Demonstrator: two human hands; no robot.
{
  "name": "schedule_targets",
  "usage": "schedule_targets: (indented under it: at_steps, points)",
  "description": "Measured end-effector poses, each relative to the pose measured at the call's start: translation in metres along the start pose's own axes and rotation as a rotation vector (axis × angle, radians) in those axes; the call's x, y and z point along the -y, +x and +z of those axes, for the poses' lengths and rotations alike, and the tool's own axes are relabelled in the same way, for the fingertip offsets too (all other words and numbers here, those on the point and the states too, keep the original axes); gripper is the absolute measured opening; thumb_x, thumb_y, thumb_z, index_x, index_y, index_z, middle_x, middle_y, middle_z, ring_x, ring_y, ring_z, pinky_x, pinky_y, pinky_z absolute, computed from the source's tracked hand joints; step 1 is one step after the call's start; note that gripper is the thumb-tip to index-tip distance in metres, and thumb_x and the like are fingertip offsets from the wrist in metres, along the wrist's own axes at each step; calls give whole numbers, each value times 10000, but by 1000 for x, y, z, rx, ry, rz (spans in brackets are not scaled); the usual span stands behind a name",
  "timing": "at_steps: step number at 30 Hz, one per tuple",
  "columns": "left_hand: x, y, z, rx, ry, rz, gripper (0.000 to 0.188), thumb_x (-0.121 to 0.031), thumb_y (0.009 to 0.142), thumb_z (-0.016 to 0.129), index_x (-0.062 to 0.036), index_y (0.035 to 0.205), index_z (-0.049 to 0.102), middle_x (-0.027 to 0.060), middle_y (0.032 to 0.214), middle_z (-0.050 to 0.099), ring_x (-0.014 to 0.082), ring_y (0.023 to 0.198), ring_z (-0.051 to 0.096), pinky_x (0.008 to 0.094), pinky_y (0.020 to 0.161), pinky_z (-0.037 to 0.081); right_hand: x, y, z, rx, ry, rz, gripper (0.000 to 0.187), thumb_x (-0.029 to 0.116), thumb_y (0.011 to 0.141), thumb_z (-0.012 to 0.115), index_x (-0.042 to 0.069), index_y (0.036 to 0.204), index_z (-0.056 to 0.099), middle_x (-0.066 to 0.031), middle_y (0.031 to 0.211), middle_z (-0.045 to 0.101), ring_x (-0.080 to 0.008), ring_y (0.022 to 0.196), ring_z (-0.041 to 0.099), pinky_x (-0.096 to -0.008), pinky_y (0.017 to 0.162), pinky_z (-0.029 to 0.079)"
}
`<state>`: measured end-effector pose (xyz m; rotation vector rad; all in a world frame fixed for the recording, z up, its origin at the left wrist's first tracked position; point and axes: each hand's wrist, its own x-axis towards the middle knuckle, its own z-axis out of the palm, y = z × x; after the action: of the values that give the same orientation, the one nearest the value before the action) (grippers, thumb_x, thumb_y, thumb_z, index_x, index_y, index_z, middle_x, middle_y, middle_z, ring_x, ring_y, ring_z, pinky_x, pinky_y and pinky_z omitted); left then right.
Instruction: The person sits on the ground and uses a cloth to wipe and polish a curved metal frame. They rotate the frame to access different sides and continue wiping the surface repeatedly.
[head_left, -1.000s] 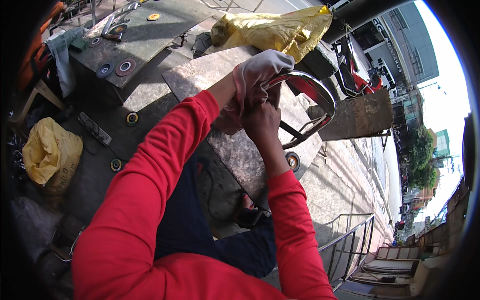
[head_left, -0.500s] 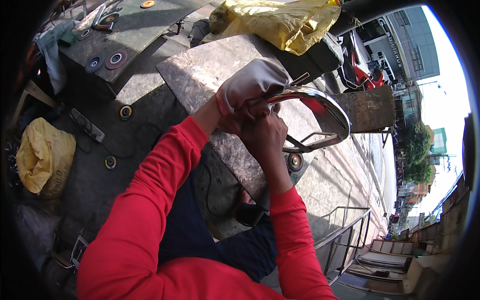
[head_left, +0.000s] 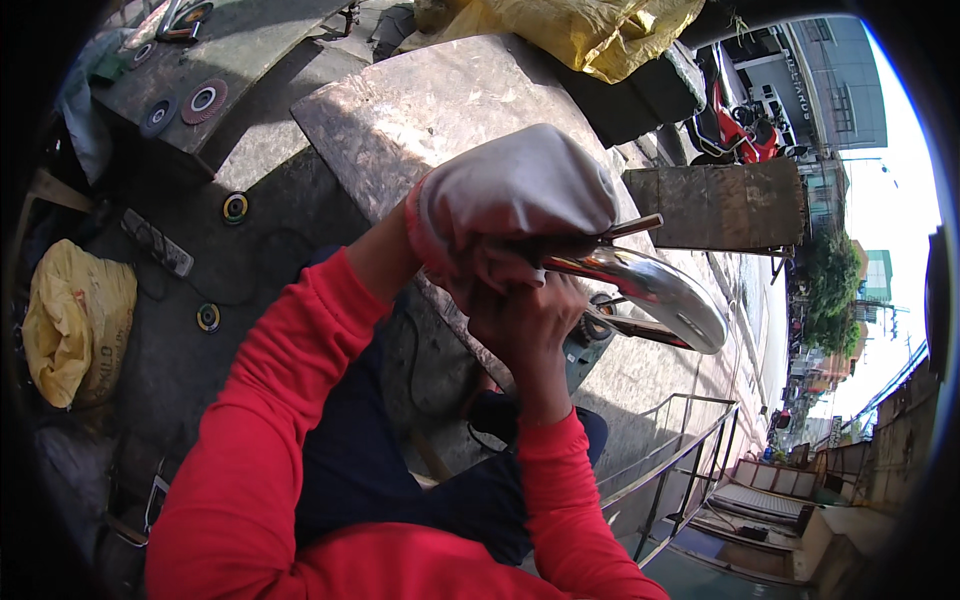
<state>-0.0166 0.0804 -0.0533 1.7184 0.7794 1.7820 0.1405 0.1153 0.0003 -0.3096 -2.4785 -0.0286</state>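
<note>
A whitish-grey cloth mitt or glove with a reddish cuff covers my left hand (head_left: 515,195). That hand is closed over the near end of a curved, shiny chrome-like metal piece (head_left: 675,290), its fingers hidden by the cloth. Just below it my bare right hand (head_left: 530,320) is closed in a fist against the same end, touching the cloth. From the grip the bent metal runs out to the right, with a thin rod (head_left: 636,227) sticking out above it. The piece is held up over the worn board (head_left: 430,110); what kind of part it is I cannot tell.
Behind the piece lies a grinding disc (head_left: 598,312). More discs (head_left: 206,101) lie on the far-left table (head_left: 260,50), with others (head_left: 235,208) on the floor by a power strip (head_left: 157,243). A yellow sack (head_left: 75,315) stands left; a metal frame (head_left: 690,450) is at right.
My hands have turned the metal piece, so its far end now points lower right and its smooth outer face shows more. The whole view has shifted slightly.
</note>
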Motion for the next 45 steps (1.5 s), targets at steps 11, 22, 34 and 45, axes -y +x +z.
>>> schedule_targets:
  at_steps: [11,22,34,45]
  points:
    - [8,-4,14,-26,-7,112,680,-196,818,756,-13,1388,433,97,1350,538,188,1236,507,333,1101,345,0,-3,3,8,-18,-3,270,469,741,776,207,778,720,-23,611,599,-236,457,582,-337,420,413]
    - [27,-3,15,12,-261,-44,597,-112,819,730,-10,1338,453,91,1303,555,176,1173,536,339,1057,386,-3,2,3,-38,13,-26,303,514,718,790,224,718,702,-8,556,554,-226,425,547,-340,394,377]
    - [-6,-1,20,-149,-642,-178,618,-75,861,680,22,1405,402,117,1362,527,186,1232,515,315,1088,375,0,-1,1,-15,-72,-1,370,547,748,752,201,667,649,-9,565,550,-224,399,533,-342,378,359]
    - [-6,-2,15,-79,-266,-50,502,-51,865,657,46,1322,474,110,1241,588,166,1104,564,295,999,432,0,-3,1,41,-69,9,442,559,737,753,142,679,619,-35,488,505,-239,386,531,-350,372,361]
